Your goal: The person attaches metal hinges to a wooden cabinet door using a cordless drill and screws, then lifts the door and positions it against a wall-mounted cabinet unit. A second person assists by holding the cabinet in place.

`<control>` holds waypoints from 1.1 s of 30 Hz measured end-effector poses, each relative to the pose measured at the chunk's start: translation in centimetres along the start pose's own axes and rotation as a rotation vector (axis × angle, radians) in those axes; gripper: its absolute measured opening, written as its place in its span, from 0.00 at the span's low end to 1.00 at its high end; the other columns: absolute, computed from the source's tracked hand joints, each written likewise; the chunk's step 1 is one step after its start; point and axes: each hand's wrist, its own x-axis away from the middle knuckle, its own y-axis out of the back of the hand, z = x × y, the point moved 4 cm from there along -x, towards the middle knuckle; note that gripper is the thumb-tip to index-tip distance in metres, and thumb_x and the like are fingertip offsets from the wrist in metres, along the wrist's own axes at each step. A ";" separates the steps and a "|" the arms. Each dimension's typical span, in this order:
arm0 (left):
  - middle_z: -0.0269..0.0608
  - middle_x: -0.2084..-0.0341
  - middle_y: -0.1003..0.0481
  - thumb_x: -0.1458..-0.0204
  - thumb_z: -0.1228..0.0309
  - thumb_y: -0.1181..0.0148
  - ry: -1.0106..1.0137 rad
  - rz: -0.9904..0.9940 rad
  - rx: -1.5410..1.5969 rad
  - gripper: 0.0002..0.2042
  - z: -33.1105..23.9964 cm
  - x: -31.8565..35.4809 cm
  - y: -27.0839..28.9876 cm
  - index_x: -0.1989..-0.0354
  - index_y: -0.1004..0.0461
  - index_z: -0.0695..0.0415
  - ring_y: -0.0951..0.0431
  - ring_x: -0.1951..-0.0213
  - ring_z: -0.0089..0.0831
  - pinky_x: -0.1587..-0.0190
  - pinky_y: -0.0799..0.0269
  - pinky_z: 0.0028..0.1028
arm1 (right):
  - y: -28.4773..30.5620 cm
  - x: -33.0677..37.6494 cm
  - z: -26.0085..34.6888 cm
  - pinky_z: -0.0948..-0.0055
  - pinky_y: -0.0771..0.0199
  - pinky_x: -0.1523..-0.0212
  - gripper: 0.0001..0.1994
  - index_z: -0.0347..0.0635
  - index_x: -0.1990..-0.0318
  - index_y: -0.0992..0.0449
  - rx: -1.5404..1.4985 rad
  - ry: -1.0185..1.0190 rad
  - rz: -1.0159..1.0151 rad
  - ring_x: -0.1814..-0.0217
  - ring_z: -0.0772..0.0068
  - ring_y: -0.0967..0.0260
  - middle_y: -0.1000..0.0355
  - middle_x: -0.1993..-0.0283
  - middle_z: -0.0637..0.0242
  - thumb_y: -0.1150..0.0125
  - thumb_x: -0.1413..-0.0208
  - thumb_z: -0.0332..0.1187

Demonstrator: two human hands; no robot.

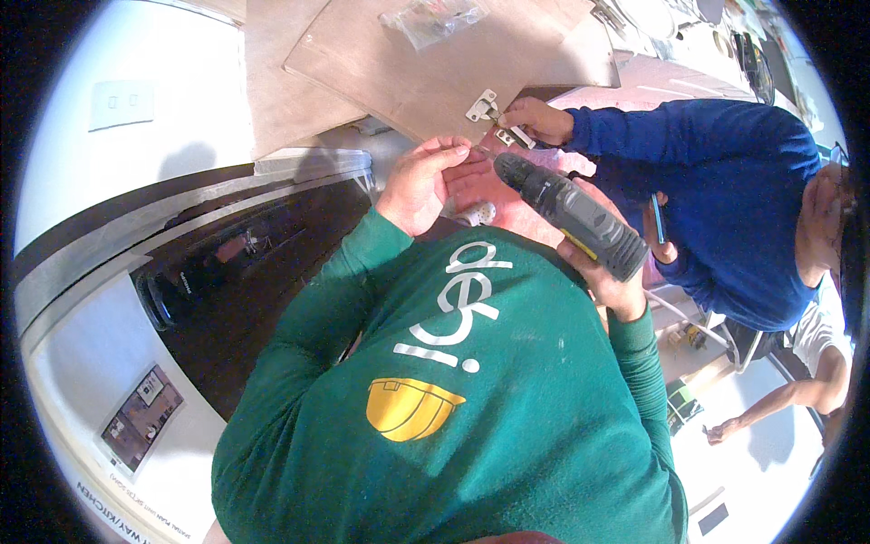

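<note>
In my right hand [607, 276] is a dark grey and black cordless drill [580, 213], its chuck toward the upper left. My left hand [421, 181] is raised by the drill's tip, thumb and forefinger pinched close to the thin bit; whatever they hold is too small to make out. Just beyond lies a brown board [399, 68] with a metal cabinet hinge [482, 106] at its near corner. A co-worker's hand [536, 122] in a blue sleeve touches the hinge's arm from the right.
A clear plastic bag of small parts [430, 20] lies on the board. The co-worker in blue [725, 190] stands close on my right, a light-blue flat object [657, 218] in the other hand. Another person's arm [779, 408] shows at far right. A white wall [136, 54] stands left.
</note>
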 end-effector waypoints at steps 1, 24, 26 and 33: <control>0.47 0.53 0.18 0.34 0.69 0.39 0.006 -0.021 0.029 0.08 0.2 0.5 -0.4 0.51 0.22 0.58 0.17 0.51 0.38 0.44 0.21 0.36 | 0.1 0.2 -0.2 0.63 0.29 0.32 0.37 0.36 0.32 0.28 0.045 0.041 0.003 0.33 0.65 0.26 0.25 0.33 0.55 0.20 0.52 0.29; 0.46 0.53 0.18 0.34 0.69 0.39 -0.108 0.077 0.151 0.07 0.5 1.3 -2.4 0.52 0.21 0.56 0.17 0.52 0.37 0.47 0.20 0.35 | 1.1 0.7 -1.2 0.63 0.30 0.31 0.38 0.37 0.31 0.29 -0.027 0.103 0.033 0.31 0.62 0.28 0.28 0.30 0.54 0.20 0.51 0.31; 0.47 0.53 0.18 0.34 0.69 0.39 -0.117 0.095 0.086 0.07 0.2 1.0 -2.0 0.52 0.21 0.56 0.16 0.53 0.37 0.48 0.19 0.36 | 1.1 0.6 -1.0 0.62 0.30 0.31 0.38 0.37 0.31 0.29 -0.023 0.129 0.038 0.31 0.61 0.28 0.28 0.30 0.54 0.20 0.51 0.32; 0.46 0.54 0.18 0.33 0.69 0.40 -0.108 0.100 -0.084 0.07 -0.4 0.3 -0.5 0.53 0.22 0.56 0.16 0.54 0.37 0.49 0.18 0.38 | 1.4 -0.8 0.6 0.61 0.30 0.31 0.36 0.36 0.32 0.28 0.105 0.216 0.110 0.30 0.61 0.29 0.27 0.31 0.53 0.21 0.49 0.32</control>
